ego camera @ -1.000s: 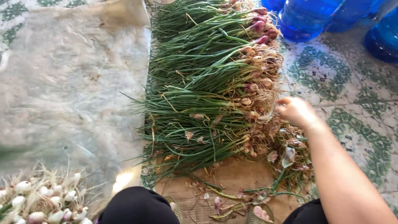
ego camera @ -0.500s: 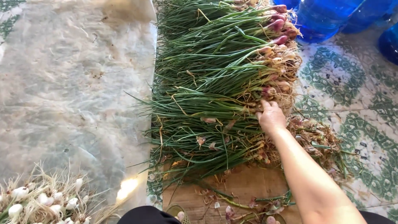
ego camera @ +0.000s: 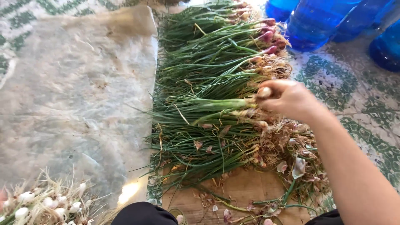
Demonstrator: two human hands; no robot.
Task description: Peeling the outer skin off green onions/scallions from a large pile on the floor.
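While the person is sitting low over the floor, the right hand (ego camera: pixel 287 98) is closing its fingers around the bulb end of one green onion (ego camera: pixel 221 104), pinching it just where the pale bulb meets the stalk, so the long green stem is trailing out toward nine o'clock and lifting slightly clear of the heap. The left hand is not showing anywhere, so I cannot tell what it is doing. The pile of green onions (ego camera: pixel 208 71) is lying in a thick band from twelve o'clock down to six o'clock, all the stalks pointing toward nine o'clock and the reddish bulbs and roots facing three o'clock, probably so each bulb is coming easily to the working hand. Loose skins and trimmings (ego camera: pixel 287 166) are gathering at about five o'clock, under the forearm, on a brown board (ego camera: pixel 246 189). A cloudy plastic sheet (ego camera: pixel 75 96) is spreading across the nine o'clock side, and on its near corner at seven o'clock a heap of white peeled bulbs (ego camera: pixel 41 206) with stringy roots is building up, kept apart from the uncleaned ones. Blue plastic bottles (ego camera: pixel 316 25) are standing at one o'clock on the green patterned floor (ego camera: pixel 366 100); no label is readable on them.
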